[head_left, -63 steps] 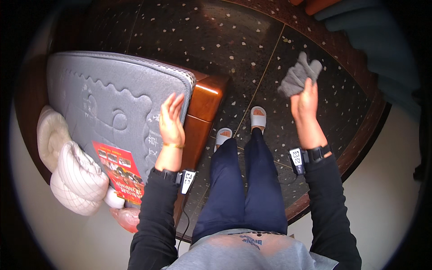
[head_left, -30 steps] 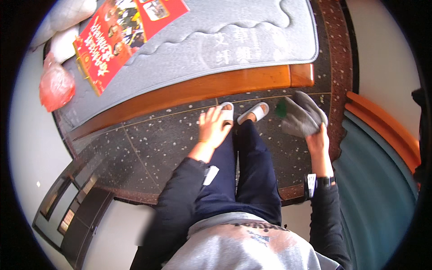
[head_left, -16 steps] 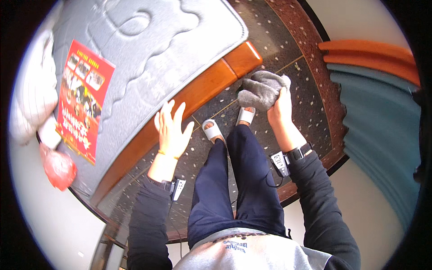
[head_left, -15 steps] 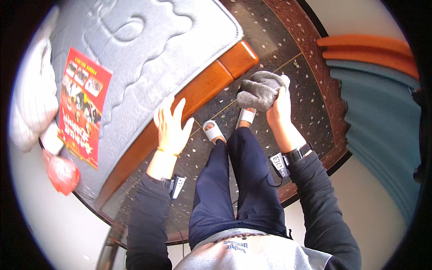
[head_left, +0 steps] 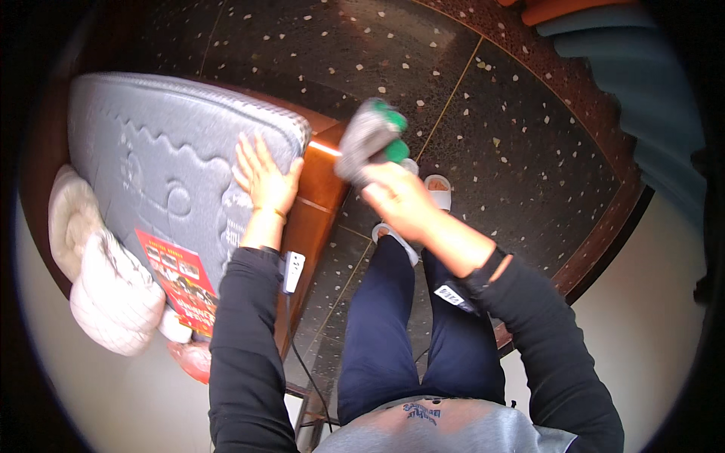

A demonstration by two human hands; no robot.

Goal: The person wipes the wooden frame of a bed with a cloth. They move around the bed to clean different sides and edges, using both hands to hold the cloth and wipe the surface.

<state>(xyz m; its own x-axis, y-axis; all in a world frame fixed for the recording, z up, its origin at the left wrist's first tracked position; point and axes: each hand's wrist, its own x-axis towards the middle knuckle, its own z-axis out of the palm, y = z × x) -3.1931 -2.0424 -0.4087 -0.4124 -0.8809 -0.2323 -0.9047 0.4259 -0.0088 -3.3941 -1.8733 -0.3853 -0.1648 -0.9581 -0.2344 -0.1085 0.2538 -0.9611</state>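
My left hand (head_left: 264, 181) lies with fingers spread on the grey quilted mattress (head_left: 200, 155), close to its corner. A bundled grey cloth (head_left: 361, 140) with green parts is gripped in my right hand (head_left: 400, 198), just beyond the wooden bed edge (head_left: 321, 177). Motion blurs the cloth, so its exact kind is hard to make out. Each wrist carries a band with a small device, and the left device (head_left: 293, 272) hangs beside the bed frame.
A red printed sheet (head_left: 180, 275) lies on the mattress near a white quilted bundle (head_left: 117, 302) and a red plastic bag (head_left: 192, 358). Dark speckled floor (head_left: 483, 196) stretches right toward a blue-green curtain (head_left: 634, 90). A thin black cable (head_left: 306, 370) hangs below the left device.
My view has turned, showing more floor and the mattress corner. The left hand has come to the mattress near its corner. The cloth has swung left toward the bed, its green side now showing.
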